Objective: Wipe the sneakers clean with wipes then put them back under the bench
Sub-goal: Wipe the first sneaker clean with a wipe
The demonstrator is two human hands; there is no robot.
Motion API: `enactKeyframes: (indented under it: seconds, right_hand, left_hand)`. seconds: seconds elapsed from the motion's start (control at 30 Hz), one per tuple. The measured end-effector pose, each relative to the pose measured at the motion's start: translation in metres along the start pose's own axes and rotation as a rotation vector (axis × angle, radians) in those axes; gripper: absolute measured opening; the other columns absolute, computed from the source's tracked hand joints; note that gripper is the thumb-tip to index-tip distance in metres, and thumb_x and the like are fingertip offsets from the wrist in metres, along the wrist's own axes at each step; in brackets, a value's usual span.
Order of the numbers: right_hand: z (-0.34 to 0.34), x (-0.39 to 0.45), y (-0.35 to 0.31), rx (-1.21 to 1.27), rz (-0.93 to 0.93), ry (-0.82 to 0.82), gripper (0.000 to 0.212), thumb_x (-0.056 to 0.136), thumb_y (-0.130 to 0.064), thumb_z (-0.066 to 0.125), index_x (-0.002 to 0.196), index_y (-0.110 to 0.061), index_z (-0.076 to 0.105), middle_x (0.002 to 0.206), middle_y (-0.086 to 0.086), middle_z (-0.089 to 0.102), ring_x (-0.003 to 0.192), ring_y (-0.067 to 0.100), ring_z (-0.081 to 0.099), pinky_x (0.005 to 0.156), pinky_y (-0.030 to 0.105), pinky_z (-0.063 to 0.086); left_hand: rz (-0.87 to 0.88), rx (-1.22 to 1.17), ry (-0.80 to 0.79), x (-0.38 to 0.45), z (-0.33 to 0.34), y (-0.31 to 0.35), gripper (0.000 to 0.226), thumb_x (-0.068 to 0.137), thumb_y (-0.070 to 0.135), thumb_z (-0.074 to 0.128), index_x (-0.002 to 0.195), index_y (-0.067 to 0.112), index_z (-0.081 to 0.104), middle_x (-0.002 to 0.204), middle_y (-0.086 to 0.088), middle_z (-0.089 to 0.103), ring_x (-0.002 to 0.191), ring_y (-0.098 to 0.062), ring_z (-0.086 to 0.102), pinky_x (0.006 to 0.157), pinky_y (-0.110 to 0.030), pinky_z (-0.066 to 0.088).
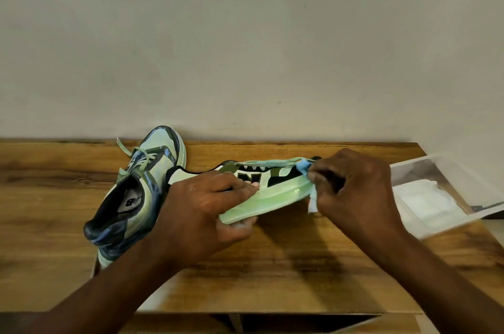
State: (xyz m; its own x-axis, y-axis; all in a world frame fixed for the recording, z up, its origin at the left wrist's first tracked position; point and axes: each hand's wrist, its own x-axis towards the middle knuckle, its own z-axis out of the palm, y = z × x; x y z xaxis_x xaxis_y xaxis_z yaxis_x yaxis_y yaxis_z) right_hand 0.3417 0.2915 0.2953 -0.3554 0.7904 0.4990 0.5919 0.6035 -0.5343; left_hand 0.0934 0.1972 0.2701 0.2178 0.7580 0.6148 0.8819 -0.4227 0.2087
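On the wooden counter one sneaker rested; the other sneaker, light and stiff-soled, hung gripped midsole by the left hand, while the right hand pinched a limp, probably damp wipe at its toe

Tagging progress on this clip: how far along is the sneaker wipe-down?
Mid-job. Nothing shows as finished. In hand: the left hand holds one sneaker up on its side while the right hand rubs a wipe at its toe end. Left: the second sneaker sits on the bench, cleaned or not I cannot tell; neither is back underneath.
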Motion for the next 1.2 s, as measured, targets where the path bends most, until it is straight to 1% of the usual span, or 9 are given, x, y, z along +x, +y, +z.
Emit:
enactKeyframes:
  seconds: [0.1,0.33,0.47,0.53,0.6,0.77,0.93,1.07,1.2]
  right_hand:
    - [0.005,0.004,-0.002,-0.011,0.044,0.059,0.016,0.082,-0.009,0.081,0.089,-0.023,0.082,0.080,-0.009,0.071,0.070,0.006,0.062,0.068,0.039,0.057]
    - [0.017,-0.011,-0.027,0.017,-0.077,-0.074,0.020,0.080,-0.007,0.082,0.095,-0.021,0.083,0.085,-0.008,0.070,0.073,0.003,0.061,0.066,0.024,0.056]
    - [-0.005,0.008,0.003,-0.015,0.047,-0.004,0.021,0.078,-0.001,0.078,0.076,-0.021,0.082,0.068,-0.012,0.069,0.066,0.004,0.063,0.065,0.011,0.047]
    - [-0.006,0.013,0.009,-0.042,0.097,0.051,0.022,0.078,0.000,0.076,0.071,-0.020,0.080,0.066,-0.009,0.070,0.066,0.008,0.063,0.065,0.020,0.050]
    - [0.003,0.008,-0.001,-0.043,0.071,0.077,0.017,0.080,-0.003,0.078,0.082,-0.020,0.082,0.074,-0.005,0.071,0.066,0.009,0.062,0.066,0.033,0.054]
    - [0.016,-0.011,-0.025,0.002,-0.074,-0.042,0.020,0.081,-0.006,0.081,0.093,-0.022,0.082,0.084,-0.007,0.069,0.074,0.006,0.062,0.067,0.026,0.054]
    - [-0.004,0.011,0.008,-0.034,0.110,0.010,0.020,0.081,-0.005,0.079,0.086,-0.023,0.084,0.076,-0.009,0.071,0.067,0.003,0.061,0.066,0.009,0.045]
    - [0.006,0.008,-0.007,-0.049,0.087,0.027,0.019,0.082,-0.004,0.078,0.086,-0.022,0.083,0.078,-0.006,0.069,0.069,0.006,0.060,0.066,0.027,0.053]
    - [0.012,-0.003,-0.027,-0.044,-0.040,-0.099,0.017,0.082,-0.007,0.078,0.086,-0.024,0.082,0.080,-0.007,0.066,0.070,0.006,0.059,0.062,0.028,0.052]
  left_hand:
    - [-0.008,0.006,-0.010,0.001,0.000,0.000,0.042,0.079,0.039,0.084,0.117,0.022,0.080,0.108,0.012,0.076,0.094,-0.007,0.070,0.067,-0.033,0.059]
    - [0.016,0.005,-0.007,-0.003,0.001,0.000,0.044,0.076,0.037,0.089,0.116,0.021,0.081,0.108,0.009,0.077,0.095,-0.010,0.072,0.067,-0.035,0.061]
    - [0.002,0.000,-0.017,-0.001,0.000,-0.001,0.044,0.076,0.038,0.087,0.118,0.023,0.080,0.109,0.012,0.077,0.096,-0.009,0.072,0.069,-0.034,0.061]
    - [-0.012,-0.001,-0.025,-0.001,0.000,0.000,0.045,0.076,0.038,0.087,0.118,0.024,0.080,0.110,0.013,0.077,0.096,-0.008,0.071,0.069,-0.033,0.060]
    - [-0.024,-0.011,-0.026,0.001,-0.001,0.000,0.044,0.077,0.038,0.086,0.118,0.024,0.080,0.109,0.014,0.076,0.096,-0.007,0.071,0.070,-0.032,0.059]
    - [-0.013,-0.005,-0.017,0.000,-0.002,0.001,0.044,0.074,0.037,0.089,0.115,0.023,0.081,0.107,0.013,0.077,0.093,-0.008,0.071,0.068,-0.032,0.059]
    - [0.001,0.008,-0.006,0.000,-0.001,0.002,0.044,0.076,0.037,0.087,0.117,0.024,0.081,0.107,0.014,0.077,0.094,-0.006,0.069,0.067,-0.032,0.059]
    - [0.010,0.014,0.003,0.000,0.001,0.003,0.043,0.076,0.037,0.086,0.116,0.023,0.081,0.106,0.013,0.077,0.093,-0.006,0.070,0.066,-0.031,0.059]
    - [0.021,0.015,0.008,-0.001,0.001,0.002,0.043,0.074,0.036,0.090,0.114,0.022,0.082,0.106,0.010,0.077,0.093,-0.008,0.071,0.065,-0.033,0.060]
